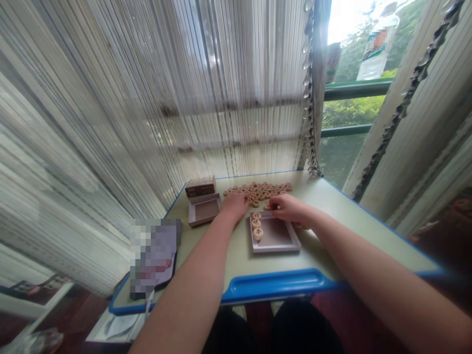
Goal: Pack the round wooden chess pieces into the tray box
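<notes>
Round wooden Chinese chess pieces (pixel 263 189) lie in a loose heap at the far side of the table. At the heap's near left edge is my left hand (pixel 236 204), its fingers curled together; whatever they may hold is hidden. My right hand (pixel 289 206) is closed at the fingertips on a chess piece (pixel 267 206), just beyond the far edge of a shallow open box (pixel 277 249). Three chess pieces with dark characters form a column along that box's left side, the nearest one being a piece (pixel 258 234). A few more pieces show partly under my right wrist.
A second shallow box part (pixel 204 221) sits left of my left hand, with a brown printed box (pixel 200 187) behind it. A tablet-like device (pixel 157 260), blurred out, rests at the table's left edge. The table (pixel 206 260) has a blue rim; string curtains (pixel 236 73) hang behind.
</notes>
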The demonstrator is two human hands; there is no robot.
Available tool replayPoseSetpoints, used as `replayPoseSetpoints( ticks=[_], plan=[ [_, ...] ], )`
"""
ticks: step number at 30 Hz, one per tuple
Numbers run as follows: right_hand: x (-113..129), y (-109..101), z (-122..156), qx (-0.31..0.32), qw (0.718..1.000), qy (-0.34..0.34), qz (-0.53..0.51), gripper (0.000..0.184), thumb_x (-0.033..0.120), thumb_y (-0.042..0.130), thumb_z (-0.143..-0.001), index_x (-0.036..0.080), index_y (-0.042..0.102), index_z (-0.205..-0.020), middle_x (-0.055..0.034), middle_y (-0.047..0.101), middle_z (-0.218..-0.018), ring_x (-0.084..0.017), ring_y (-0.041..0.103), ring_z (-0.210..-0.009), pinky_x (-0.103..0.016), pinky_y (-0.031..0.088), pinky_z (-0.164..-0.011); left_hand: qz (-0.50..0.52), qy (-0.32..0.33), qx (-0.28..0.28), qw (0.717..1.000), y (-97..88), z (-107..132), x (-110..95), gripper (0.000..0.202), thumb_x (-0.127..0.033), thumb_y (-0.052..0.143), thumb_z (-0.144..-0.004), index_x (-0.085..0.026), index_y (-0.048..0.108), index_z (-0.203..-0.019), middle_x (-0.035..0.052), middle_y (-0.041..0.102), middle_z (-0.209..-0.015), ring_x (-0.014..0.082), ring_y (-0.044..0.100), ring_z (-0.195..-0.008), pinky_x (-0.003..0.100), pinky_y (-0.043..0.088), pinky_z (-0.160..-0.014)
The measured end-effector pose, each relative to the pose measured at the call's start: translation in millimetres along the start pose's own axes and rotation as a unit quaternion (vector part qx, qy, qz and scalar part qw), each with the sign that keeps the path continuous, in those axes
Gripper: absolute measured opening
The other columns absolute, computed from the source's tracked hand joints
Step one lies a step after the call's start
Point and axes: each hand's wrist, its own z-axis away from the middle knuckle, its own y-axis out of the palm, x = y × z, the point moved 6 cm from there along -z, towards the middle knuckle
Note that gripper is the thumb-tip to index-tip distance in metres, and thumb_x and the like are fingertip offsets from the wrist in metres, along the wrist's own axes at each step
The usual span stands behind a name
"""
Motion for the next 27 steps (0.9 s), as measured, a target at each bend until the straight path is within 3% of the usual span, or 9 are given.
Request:
replayPoseSetpoints(
  ticks=[3, 11, 16, 24, 27],
  plan=[
    [0.2, -1.3, 0.2, -0.004, 1.0, 0.009, -0.002, 0.008, 0.016, 0.052, -0.066, 0.018, 0.058, -0.07, -0.0013, 0.061, -0.07, -0.013, 0.05, -0.063, -0.021, 0.033, -0.056, 0.008, -0.003, -0.003, 1.0, 1.6, -0.6, 2.5, 0.033, -0.044, 0.05, -0.08, -0.021, 0.066, -0.097, 0.0094, 0.06, -0.105, 0.0234, 0.055, -0.1, 0.032, 0.045, -0.084],
    [-1.0, -3.7, 0.1, -0.035, 0.999, 0.013, -0.007, 0.008, 0.015, 0.053, -0.067, 0.018, 0.06, -0.07, -0.0012, 0.063, -0.071, -0.013, 0.052, -0.064, -0.02, 0.034, -0.057, 0.046, -0.03, -0.037, 0.998, 0.6, -3.2, 6.5, 0.028, -0.04, 0.057, -0.075, -0.016, 0.063, -0.087, 0.0119, 0.06, -0.102, 0.024, 0.057, -0.097, 0.032, 0.044, -0.084],
    [-0.9, -6.4, 0.4, -0.046, 0.999, 0.017, -0.006, 0.01, 0.016, 0.054, -0.068, 0.018, 0.062, -0.073, -0.0019, 0.065, -0.075, -0.013, 0.054, -0.066, -0.02, 0.037, -0.059, 0.136, -0.062, -0.081, 0.985, -7.6, -2.1, 6.5, 0.027, -0.039, 0.052, -0.08, -0.015, 0.057, -0.093, 0.0076, 0.065, -0.09, 0.018, 0.06, -0.08, 0.028, 0.045, -0.072],
    [-2.7, -13.3, -1.5, -0.1, 0.995, 0.026, 0.013, 0.017, 0.019, 0.055, -0.071, 0.018, 0.066, -0.085, -0.0045, 0.067, -0.084, -0.017, 0.059, -0.076, -0.024, 0.042, -0.067, 0.221, 0.062, -0.094, 0.969, -13.7, -0.3, -15.4, 0.028, -0.043, 0.055, -0.079, -0.016, 0.059, -0.085, 0.0042, 0.066, -0.082, 0.0141, 0.058, -0.072, 0.026, 0.043, -0.068],
    [5.5, -19.4, 0.0, -0.141, 0.99, -0.019, -0.011, 0.021, 0.024, 0.058, -0.074, 0.018, 0.065, -0.094, -0.0053, 0.068, -0.09, -0.017, 0.06, -0.082, -0.026, 0.043, -0.074, 0.246, 0.075, -0.095, 0.962, -14.9, -0.1, -17.6, 0.028, -0.043, 0.056, -0.078, -0.016, 0.06, -0.083, 0.0036, 0.065, -0.08, 0.0137, 0.057, -0.069, 0.026, 0.042, -0.066]
  ],
)
